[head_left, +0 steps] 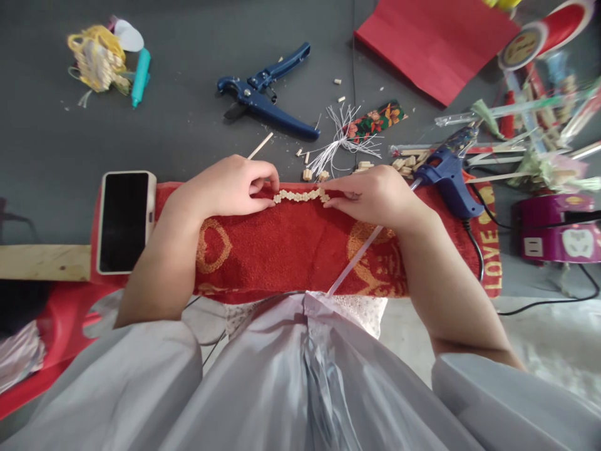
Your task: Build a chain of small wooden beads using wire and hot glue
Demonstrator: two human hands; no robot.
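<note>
A short wavy chain of small cream-coloured pieces [300, 196] stretches between my hands, just over a red towel [282, 250]. My left hand [235, 186] pinches its left end between thumb and fingertips. At the other end, my right hand [375, 195] grips it the same way, thumb below and fingers above. Behind my left hand a thin pale stick [260, 145] pokes out. Short beige pieces [307, 174] and a bundle of white wires [339, 141] lie just beyond the towel, close to my right fingers.
A phone [126, 222] rests at the towel's left end. Blue cutters [267, 94] lie behind. To the right are a blue glue gun [448, 175] with its cord, a purple power block [556, 228], wrapped sticks and red paper [436, 47]. Yellow thread [98, 56] sits far left.
</note>
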